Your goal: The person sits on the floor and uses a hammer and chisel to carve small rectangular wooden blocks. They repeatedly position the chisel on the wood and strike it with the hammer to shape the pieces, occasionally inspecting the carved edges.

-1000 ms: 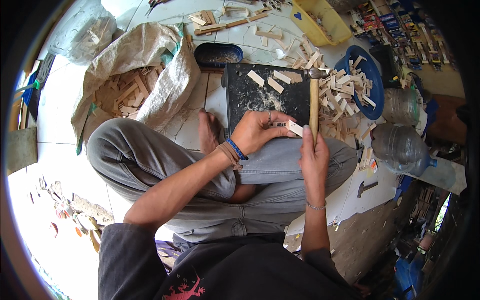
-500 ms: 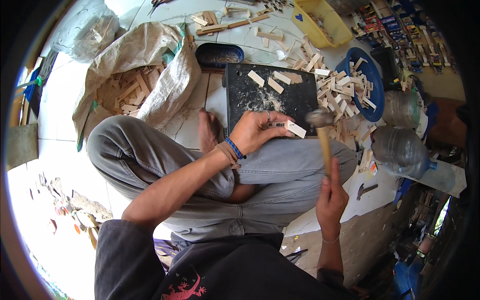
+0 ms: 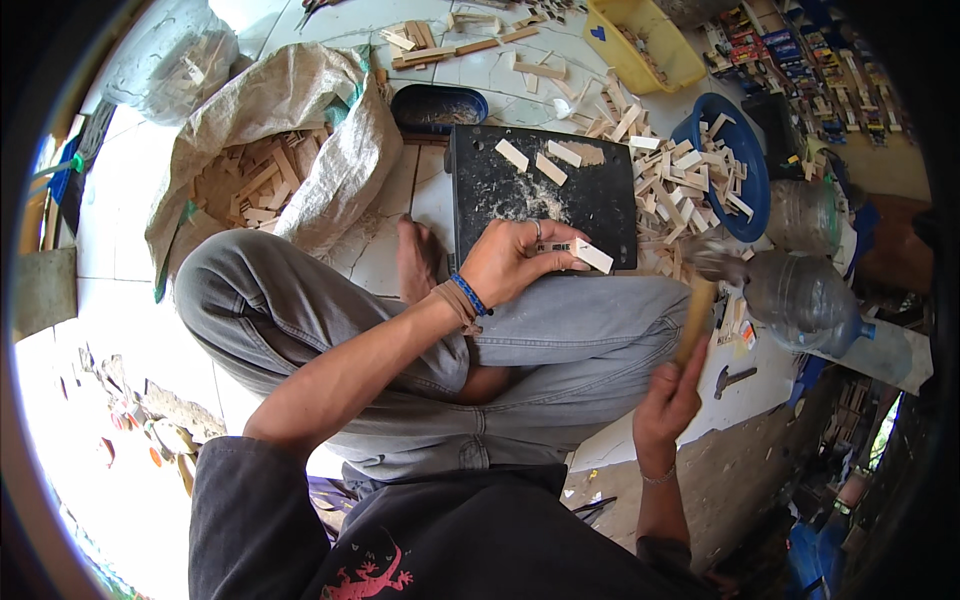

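My left hand (image 3: 508, 264) pinches a small pale wooden block (image 3: 595, 256) with dark print along one side, over the near edge of a black board (image 3: 483, 203). My right hand (image 3: 667, 410) is wrapped round the wooden handle of a hammer (image 3: 696, 318), whose head is blurred by motion. The hammer is raised to the right of the block and apart from it, above my knee. Three loose wooden blocks (image 3: 551, 169) and some sawdust lie on the board.
To the left stands an open woven sack (image 3: 350, 190) of wood pieces. A blue basin (image 3: 757, 200) and a heap of blocks (image 3: 660, 180) lie to the right, near a clear plastic bottle (image 3: 800, 300) and a second hammer (image 3: 736, 379). A yellow tub (image 3: 680, 62) sits farther back.
The hammer in my right hand has swung right and away from the wooden block. My left hand keeps the block in almost the same place.
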The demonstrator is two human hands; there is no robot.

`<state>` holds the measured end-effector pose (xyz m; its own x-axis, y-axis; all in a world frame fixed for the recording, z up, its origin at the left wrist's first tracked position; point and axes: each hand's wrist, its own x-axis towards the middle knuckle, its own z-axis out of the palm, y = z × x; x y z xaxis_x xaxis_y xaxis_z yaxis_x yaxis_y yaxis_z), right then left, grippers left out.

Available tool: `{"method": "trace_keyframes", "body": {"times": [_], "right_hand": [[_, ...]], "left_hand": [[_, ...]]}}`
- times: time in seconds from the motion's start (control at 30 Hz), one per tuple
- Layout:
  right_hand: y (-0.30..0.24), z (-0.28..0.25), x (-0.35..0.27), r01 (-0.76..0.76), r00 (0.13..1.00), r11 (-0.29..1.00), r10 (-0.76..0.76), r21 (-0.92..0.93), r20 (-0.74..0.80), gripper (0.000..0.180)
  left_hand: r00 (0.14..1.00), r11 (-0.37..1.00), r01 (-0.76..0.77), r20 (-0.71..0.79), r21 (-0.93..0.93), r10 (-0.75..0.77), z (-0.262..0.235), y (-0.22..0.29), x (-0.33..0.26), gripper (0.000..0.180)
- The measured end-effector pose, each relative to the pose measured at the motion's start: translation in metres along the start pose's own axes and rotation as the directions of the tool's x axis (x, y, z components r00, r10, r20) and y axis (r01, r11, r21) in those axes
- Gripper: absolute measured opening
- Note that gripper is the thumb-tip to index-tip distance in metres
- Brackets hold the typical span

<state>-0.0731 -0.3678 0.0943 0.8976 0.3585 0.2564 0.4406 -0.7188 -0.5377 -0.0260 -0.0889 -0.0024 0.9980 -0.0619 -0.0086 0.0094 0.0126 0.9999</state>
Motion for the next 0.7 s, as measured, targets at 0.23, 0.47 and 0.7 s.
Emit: {"method": "trace_keyframes", "body": {"times": [0.23,0.47,0.7], "right_hand": [[0.010,-0.007,-0.010,-0.023,0.998,0.998,0.027,-0.061,0.056,0.055],[0.015,0.002,-0.003,0.233,0.964,0.949,-0.197,-0.212,0.178,0.056],[0.011,-0.002,-0.002,0.037,0.999,0.990,-0.032,-0.134,0.042,0.057]], "left_hand": [[1.000,1.000,0.013,-0.002,-0.010,-0.013,0.000,0.000,-0.001,0.033],[1.000,1.000,0.024,-0.016,0.008,-0.024,0.001,-0.002,0.001,0.033],[0.999,0.999,0.034,0.005,0.011,-0.034,0.000,-0.001,0.000,0.032]]}}
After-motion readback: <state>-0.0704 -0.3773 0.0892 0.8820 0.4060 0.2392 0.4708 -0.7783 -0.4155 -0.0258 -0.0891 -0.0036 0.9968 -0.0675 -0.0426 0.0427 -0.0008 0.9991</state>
